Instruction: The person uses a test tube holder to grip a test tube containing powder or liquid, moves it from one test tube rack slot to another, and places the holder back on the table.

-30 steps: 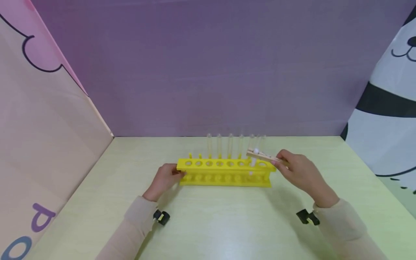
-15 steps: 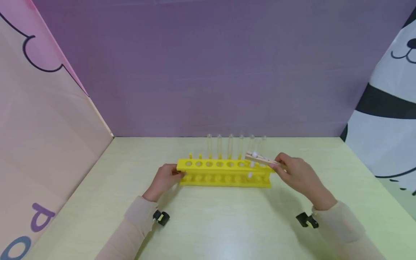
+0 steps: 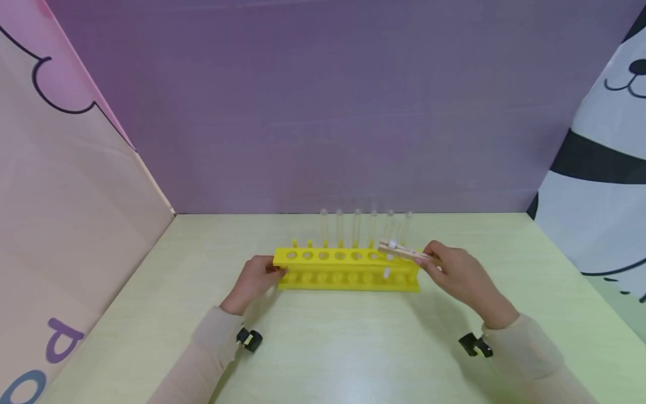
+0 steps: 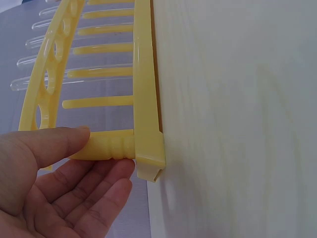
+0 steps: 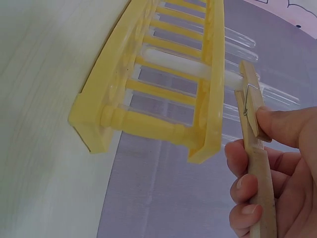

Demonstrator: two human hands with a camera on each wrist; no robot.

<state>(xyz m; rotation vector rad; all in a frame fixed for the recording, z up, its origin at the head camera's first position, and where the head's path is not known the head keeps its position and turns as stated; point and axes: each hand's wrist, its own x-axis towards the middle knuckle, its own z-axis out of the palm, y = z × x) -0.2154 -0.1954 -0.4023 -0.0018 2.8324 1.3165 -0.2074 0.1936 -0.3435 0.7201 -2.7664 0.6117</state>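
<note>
A yellow test tube rack [image 3: 348, 286] stands on the table, a row of round holes along its top bar. My left hand [image 3: 254, 280] holds its left end; in the left wrist view, the thumb and fingers pinch the end post [image 4: 111, 145]. My right hand [image 3: 459, 275] grips a wooden test tube clamp [image 3: 409, 253] by its handle. Clasped in the clamp's jaws is a clear test tube with white contents [image 5: 183, 64]. That tube passes down through a top hole near the rack's right end; I cannot tell whether its bottom touches the base.
Several clear test tubes [image 3: 356, 227] stand upside down on pegs along the rack's back. Two bare pegs [image 3: 295, 243] show at the left. Behind the table [image 3: 323, 348] rises a purple backdrop [image 3: 323, 112], with printed panels at both sides.
My right hand has moved down and slightly left with the clamp, and the tube of white contents sits lower in the rack. The left hand stays on the rack's end.
</note>
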